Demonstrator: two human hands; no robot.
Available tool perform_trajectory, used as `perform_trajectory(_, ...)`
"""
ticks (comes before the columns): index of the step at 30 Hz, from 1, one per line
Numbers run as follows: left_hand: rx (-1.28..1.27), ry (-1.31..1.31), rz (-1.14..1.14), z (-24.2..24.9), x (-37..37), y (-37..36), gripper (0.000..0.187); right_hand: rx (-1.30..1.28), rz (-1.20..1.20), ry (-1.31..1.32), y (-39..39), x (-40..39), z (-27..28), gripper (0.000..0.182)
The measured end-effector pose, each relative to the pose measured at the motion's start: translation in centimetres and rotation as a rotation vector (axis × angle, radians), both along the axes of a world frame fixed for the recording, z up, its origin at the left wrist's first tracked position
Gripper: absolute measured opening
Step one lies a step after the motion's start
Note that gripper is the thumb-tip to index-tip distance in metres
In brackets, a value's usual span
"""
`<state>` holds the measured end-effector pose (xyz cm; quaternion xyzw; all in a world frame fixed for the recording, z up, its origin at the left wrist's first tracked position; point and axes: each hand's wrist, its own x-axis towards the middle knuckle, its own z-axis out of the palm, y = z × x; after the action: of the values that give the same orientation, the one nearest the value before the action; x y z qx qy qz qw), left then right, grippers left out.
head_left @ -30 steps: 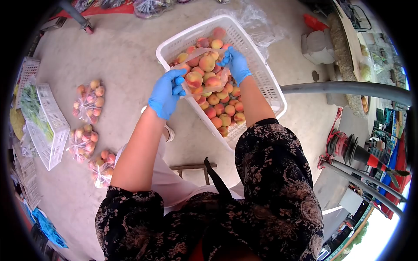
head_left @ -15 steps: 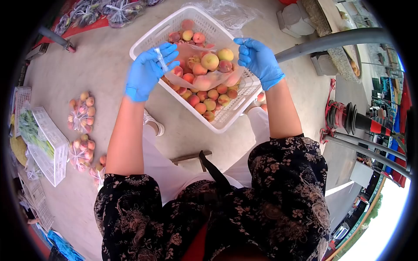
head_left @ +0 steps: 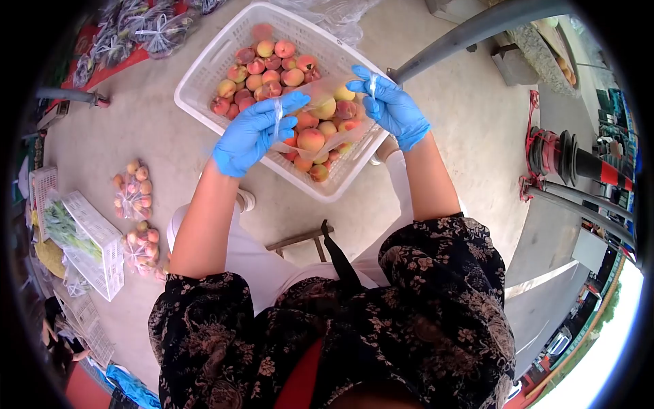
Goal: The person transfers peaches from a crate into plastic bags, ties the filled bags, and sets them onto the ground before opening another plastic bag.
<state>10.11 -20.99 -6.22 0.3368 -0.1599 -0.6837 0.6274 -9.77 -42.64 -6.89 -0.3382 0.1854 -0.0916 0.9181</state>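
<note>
Both hands wear blue gloves. A clear plastic bag (head_left: 290,144) with peaches (head_left: 311,140) in it hangs between them, over the near part of a white crate (head_left: 193,76). One bag handle loops round the fingers of my left hand (head_left: 253,136), which is closed on it at the bag's left side. On the right, my right hand (head_left: 395,112) pinches the other handle, a thin strip of it lying across the fingers. More loose peaches (head_left: 271,75) lie in the crate behind the bag. Some fingertips are hidden.
Tied bags of peaches (head_left: 133,191) stand on the floor at left, near a tilted white basket (head_left: 102,238) of greens. Bags of dark produce (head_left: 163,34) lie at the upper left. A grey pole (head_left: 470,37) slants at upper right; a small stool (head_left: 300,240) is below the crate.
My hands have drawn a little closer together, and the bag has shifted towards the crate's near side, showing more peaches behind it. A handle strip now shows across my right fingers. The view has shifted.
</note>
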Motion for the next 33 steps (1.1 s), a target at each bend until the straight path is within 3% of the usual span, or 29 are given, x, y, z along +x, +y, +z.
perform_trajectory(2,0.132,0.009,-0.104,-1.9,-1.4,-0.2,0.045,0.092,0.103,0.017,0.7,-0.3,-3.0,0.040)
perform_trajectory(3,0.168,-0.142,-0.140,-3.2,-2.5,-0.1,0.050,0.107,0.139,0.034,1.5,-0.8,-4.0,0.041)
perform_trajectory(5,0.290,-0.094,-0.229,-6.2,-3.4,-0.2,0.056,0.131,0.278,0.001,3.2,-1.0,-6.4,0.043)
perform_trajectory(7,0.417,-0.076,-0.300,-6.2,-3.8,-0.9,0.059,0.117,0.394,-0.009,4.8,-0.4,-7.6,0.041)
perform_trajectory(13,0.511,-0.282,-0.382,-7.6,-4.2,-2.9,0.045,-0.232,0.470,0.126,9.2,0.5,-8.9,0.022)
perform_trajectory(16,0.528,-0.492,-0.611,-8.3,-4.0,-3.7,0.037,-0.300,0.501,0.139,10.2,1.1,-6.8,0.024)
perform_trajectory(19,0.466,-0.469,-0.458,-6.9,-4.5,-4.2,0.025,-0.228,0.078,0.318,12.9,1.6,-8.7,0.022)
perform_trajectory(22,0.447,-0.495,-0.382,-7.6,-3.3,-4.3,0.018,-0.296,-0.070,0.449,14.3,1.8,-9.5,0.017)
perform_trajectory(25,0.560,-0.518,-0.252,-9.6,-1.4,-3.4,0.013,-0.584,-0.116,0.647,11.5,1.0,-8.0,0.014)
perform_trajectory(27,0.643,-0.534,-0.189,-11.5,-0.7,-2.6,0.012,-0.242,-0.375,0.608,8.3,0.7,-10.6,0.017)
perform_trajectory(29,0.718,-0.558,-0.182,-13.6,-0.1,-1.8,0.011,0.080,-0.290,0.654,4.3,-0.4,-15.0,0.022)
perform_trajectory(32,0.735,-0.176,-0.009,-14.7,-0.9,-0.6,0.015,0.075,-0.029,0.546,3.0,0.7,-14.9,0.026)
perform_trajectory(33,0.766,0.009,0.144,-14.2,-1.1,-0.9,0.014,-0.132,0.149,0.654,2.7,1.4,-13.6,0.026)
